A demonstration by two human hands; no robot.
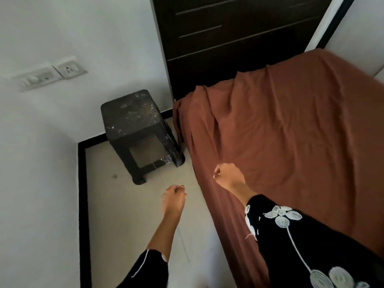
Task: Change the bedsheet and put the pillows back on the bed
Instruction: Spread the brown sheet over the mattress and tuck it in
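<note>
A brown bedsheet (pixel 291 125) covers the bed on the right and hangs over its near side and left corner. Long creases run from that corner down to my right hand (pixel 227 175), which is curled into a fist at the sheet's near edge and grips the cloth there. My left hand (pixel 173 197) hovers over the floor just left of the bed, fingers curled, with nothing in it. No pillows are in view.
A dark plastic stool (pixel 135 125) stands on the tiled floor (pixel 128 215) in the corner, close to the bed's left corner. A dark wooden wardrobe (pixel 228 38) rises behind the bed. Wall sockets (pixel 52 74) sit on the white wall at left.
</note>
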